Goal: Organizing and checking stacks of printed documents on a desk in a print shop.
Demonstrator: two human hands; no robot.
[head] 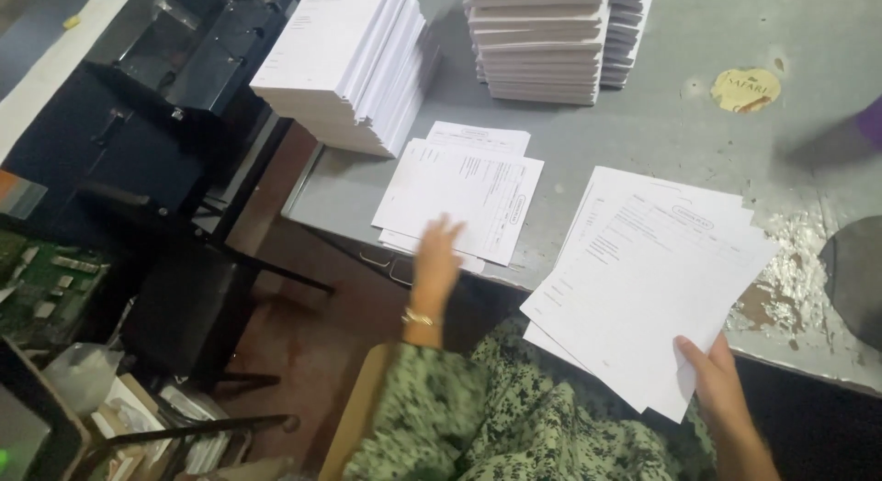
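Note:
My right hand (715, 382) grips the near corner of a fanned bundle of white printed sheets (652, 279) that overhangs the front edge of the grey table (680, 123). My left hand (435, 257), a gold bracelet at its wrist, reaches forward with fingers spread, its fingertips on the near edge of a small pile of printed sheets (464, 198) lying flat near the table's front left corner. The left hand is blurred and holds nothing that I can see.
Two tall stacks of white paper stand at the back: one (354, 58) at the left edge, one (547, 40) in the middle. A round yellow sticker (745, 90) marks the table. A black machine (138, 104) and stool (184, 297) stand left. Chipped paint (790, 279) shows at right.

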